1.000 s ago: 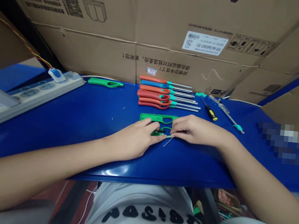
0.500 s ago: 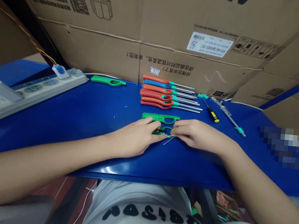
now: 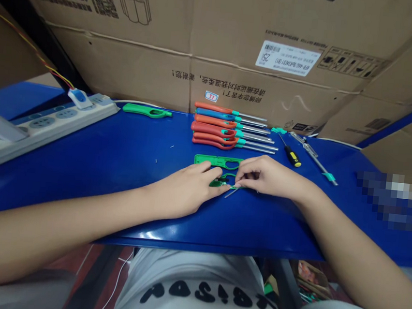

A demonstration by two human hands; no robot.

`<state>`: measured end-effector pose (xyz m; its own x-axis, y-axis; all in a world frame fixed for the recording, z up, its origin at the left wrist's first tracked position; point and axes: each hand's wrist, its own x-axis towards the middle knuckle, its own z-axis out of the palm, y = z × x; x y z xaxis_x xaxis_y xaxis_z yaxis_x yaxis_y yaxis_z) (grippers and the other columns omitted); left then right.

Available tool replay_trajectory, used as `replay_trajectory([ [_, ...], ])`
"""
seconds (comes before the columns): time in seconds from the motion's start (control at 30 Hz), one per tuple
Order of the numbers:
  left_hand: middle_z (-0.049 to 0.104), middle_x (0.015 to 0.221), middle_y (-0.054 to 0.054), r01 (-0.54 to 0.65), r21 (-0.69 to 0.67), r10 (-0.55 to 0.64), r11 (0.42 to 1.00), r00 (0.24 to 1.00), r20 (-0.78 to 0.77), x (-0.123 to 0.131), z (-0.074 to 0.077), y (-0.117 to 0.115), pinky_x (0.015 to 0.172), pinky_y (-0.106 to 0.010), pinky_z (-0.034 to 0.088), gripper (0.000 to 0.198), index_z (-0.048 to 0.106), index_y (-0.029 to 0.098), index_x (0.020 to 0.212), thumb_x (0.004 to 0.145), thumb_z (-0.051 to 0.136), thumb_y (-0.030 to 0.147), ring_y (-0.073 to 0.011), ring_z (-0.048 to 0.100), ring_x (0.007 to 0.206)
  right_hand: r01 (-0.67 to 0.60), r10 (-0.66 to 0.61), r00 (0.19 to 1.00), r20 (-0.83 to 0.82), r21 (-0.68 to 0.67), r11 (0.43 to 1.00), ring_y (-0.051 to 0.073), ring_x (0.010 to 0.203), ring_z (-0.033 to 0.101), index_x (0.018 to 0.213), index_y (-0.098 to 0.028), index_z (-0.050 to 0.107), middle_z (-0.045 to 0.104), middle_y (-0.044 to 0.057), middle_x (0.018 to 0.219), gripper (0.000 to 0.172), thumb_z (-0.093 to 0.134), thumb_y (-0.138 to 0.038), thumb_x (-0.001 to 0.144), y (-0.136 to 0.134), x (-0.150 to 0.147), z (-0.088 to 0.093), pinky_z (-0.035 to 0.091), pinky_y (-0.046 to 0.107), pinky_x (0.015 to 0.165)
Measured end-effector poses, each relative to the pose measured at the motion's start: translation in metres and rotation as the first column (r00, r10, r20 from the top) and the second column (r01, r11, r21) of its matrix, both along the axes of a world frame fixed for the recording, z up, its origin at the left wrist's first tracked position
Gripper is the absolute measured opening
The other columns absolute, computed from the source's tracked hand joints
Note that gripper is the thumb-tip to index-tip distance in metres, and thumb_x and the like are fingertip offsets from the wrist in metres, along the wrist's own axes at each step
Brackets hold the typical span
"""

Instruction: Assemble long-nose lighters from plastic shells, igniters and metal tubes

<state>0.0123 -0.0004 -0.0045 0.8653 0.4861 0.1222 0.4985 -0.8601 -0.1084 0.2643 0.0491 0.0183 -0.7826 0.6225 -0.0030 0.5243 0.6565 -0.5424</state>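
Note:
On the blue table lies a green lighter half [image 3: 218,182] with small parts inside, partly covered by fingers. My left hand [image 3: 197,187] is closed on it, thumb and index finger at its near side. My right hand [image 3: 262,177] pinches at its right end, by a thin wire or tube; what exactly the fingertips hold is too small to make out. Just behind lies a second green shell half [image 3: 212,161], flat, its right end hidden by my right hand. A thin grey piece [image 3: 230,193] sticks out toward me between the hands.
Several red, orange and blue lighters [image 3: 215,128] lie stacked behind the hands. To their right are a screwdriver [image 3: 293,157] and a metal tube with clear parts [image 3: 316,160]. A green lighter body [image 3: 146,111] and a power strip [image 3: 48,125] are at left. A cardboard box [image 3: 220,39] stands behind.
My right hand has shifted slightly, with its fingers more bent and the thumb now pressed at the right end of the green half. My left hand stays in place.

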Motion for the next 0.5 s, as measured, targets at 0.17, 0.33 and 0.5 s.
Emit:
replay_trajectory([
  [0.17, 0.057, 0.112, -0.013, 0.002, 0.003, -0.002, 1.000, 1.000, -0.001, -0.0013, -0.0013, 0.0005, 0.089, -0.041, 0.049, 0.049, 0.054, 0.023, 0.146, 0.099, 0.044, 0.014, -0.0289, 0.053, 0.102, -0.023, 0.023, 1.000, 0.001, -0.038, 0.999, 0.014, 0.071, 0.062, 0.085, -0.015, 0.075, 0.069, 0.004, 0.081, 0.017, 0.065, -0.028, 0.091, 0.0037, 0.0011, 0.0011, 0.046, 0.025, 0.066],
  [0.33, 0.058, 0.114, -0.014, -0.007, -0.021, 0.007, 1.000, 1.000, -0.003, -0.0005, 0.0007, 0.0001, 0.090, -0.041, 0.049, 0.050, 0.053, 0.023, 0.147, 0.099, 0.045, 0.014, -0.0290, 0.053, 0.102, -0.070, 0.070, 0.998, -0.001, -0.016, 0.997, 0.015, 0.077, 0.064, 0.086, -0.016, 0.075, 0.071, 0.004, 0.083, 0.015, 0.066, -0.025, 0.091, 0.0043, 0.0016, 0.0024, 0.048, 0.025, 0.071],
  [0.5, 0.058, 0.115, -0.013, -0.012, -0.021, 0.012, 1.000, 1.000, -0.011, 0.0004, 0.0008, 0.0002, 0.090, -0.042, 0.049, 0.050, 0.053, 0.024, 0.147, 0.099, 0.045, 0.014, -0.0300, 0.052, 0.105, -0.108, 0.104, 0.993, 0.064, 0.069, 0.992, 0.015, 0.079, 0.065, 0.087, -0.016, 0.074, 0.071, 0.004, 0.084, 0.013, 0.062, -0.016, 0.092, -0.0009, -0.0019, 0.0052, 0.048, 0.026, 0.074],
])
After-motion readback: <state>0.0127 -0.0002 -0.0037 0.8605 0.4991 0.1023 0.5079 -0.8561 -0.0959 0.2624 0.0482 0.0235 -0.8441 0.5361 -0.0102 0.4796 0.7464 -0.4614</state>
